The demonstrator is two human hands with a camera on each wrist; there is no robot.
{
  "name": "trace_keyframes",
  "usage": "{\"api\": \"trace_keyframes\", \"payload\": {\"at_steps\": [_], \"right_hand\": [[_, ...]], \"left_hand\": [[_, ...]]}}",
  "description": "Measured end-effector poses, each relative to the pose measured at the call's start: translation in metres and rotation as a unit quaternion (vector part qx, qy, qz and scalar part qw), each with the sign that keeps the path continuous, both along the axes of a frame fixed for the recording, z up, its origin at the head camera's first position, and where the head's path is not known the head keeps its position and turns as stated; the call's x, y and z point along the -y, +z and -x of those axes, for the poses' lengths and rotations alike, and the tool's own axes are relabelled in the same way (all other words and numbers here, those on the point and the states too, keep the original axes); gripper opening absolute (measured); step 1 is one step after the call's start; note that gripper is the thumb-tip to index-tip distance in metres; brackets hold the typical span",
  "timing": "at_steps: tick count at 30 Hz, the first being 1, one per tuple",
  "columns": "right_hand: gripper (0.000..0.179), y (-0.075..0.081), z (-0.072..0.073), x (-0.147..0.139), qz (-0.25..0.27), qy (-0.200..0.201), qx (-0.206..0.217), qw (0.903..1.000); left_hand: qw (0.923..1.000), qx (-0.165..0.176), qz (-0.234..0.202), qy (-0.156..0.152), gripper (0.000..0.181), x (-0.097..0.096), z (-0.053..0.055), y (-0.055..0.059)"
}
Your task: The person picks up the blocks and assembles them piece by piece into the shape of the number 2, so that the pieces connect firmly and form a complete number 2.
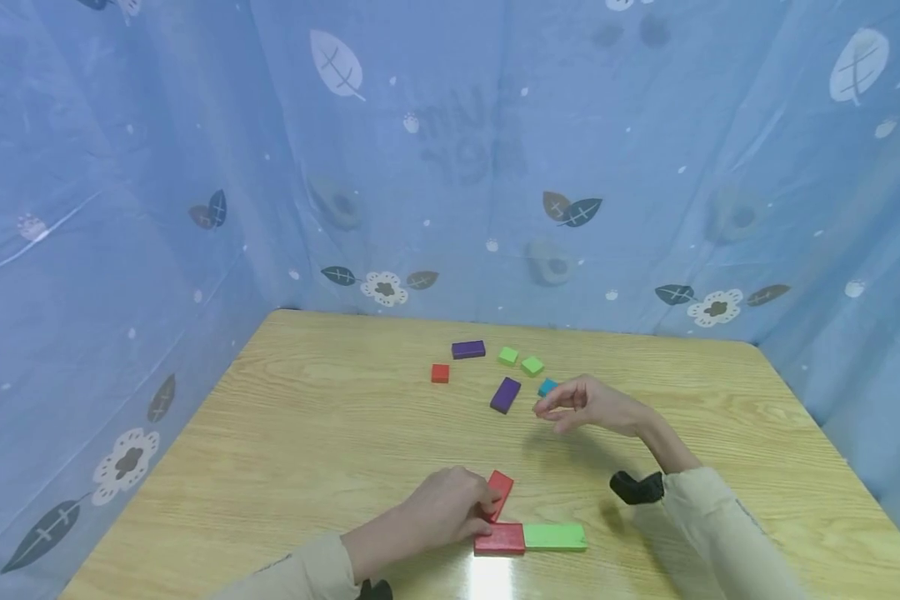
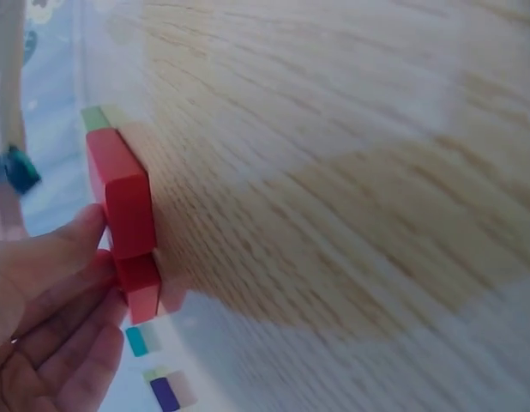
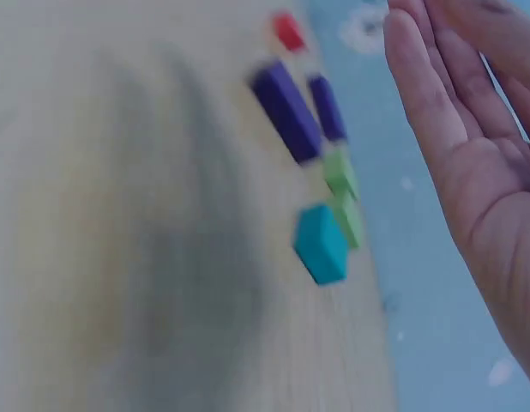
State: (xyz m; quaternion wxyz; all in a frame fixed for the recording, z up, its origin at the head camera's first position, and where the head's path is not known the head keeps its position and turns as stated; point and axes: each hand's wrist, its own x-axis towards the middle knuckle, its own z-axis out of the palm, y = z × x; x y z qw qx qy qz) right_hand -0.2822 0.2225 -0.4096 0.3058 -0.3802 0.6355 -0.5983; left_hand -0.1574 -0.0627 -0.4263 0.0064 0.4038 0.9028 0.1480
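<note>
My left hand (image 1: 450,508) is at two red blocks, fingers on the slanted red block (image 1: 502,483) and thumb at the left end of the other red block (image 1: 499,540). That second block lies end to end with a long green block (image 1: 555,537). In the left wrist view, the thumb touches the nearer red block (image 2: 129,193), and the fingers bend by the farther one (image 2: 141,287). My right hand (image 1: 588,404) hovers above the table with fingers loosely bent and nothing held. Partly behind it sits a blue block (image 1: 547,387); a purple block (image 1: 506,395) lies left of its fingertips.
Farther back on the wooden table (image 1: 330,400) lie another purple block (image 1: 468,349), a small red block (image 1: 440,373) and two small green blocks, one left (image 1: 507,356) and one right (image 1: 532,366). A blue patterned curtain (image 1: 450,208) encloses the back and sides.
</note>
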Motion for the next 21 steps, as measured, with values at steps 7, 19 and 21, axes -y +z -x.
{"api": "trace_keyframes", "payload": {"at_steps": [7, 19, 21], "right_hand": [[0.031, 0.002, 0.051, 0.003, -0.052, -0.08, 0.003, 0.9954], [0.035, 0.003, 0.086, 0.018, -0.112, -0.115, -0.034, 0.9864], [0.035, 0.003, 0.088, 0.02, -0.118, -0.117, -0.038, 0.9853]], "left_hand": [[0.9992, 0.033, -0.018, 0.011, 0.016, 0.001, 0.0, -0.001], [0.9995, 0.021, -0.021, 0.008, 0.016, 0.001, 0.0, -0.001], [0.9996, 0.015, -0.023, 0.006, 0.016, 0.001, 0.0, -0.001]]}}
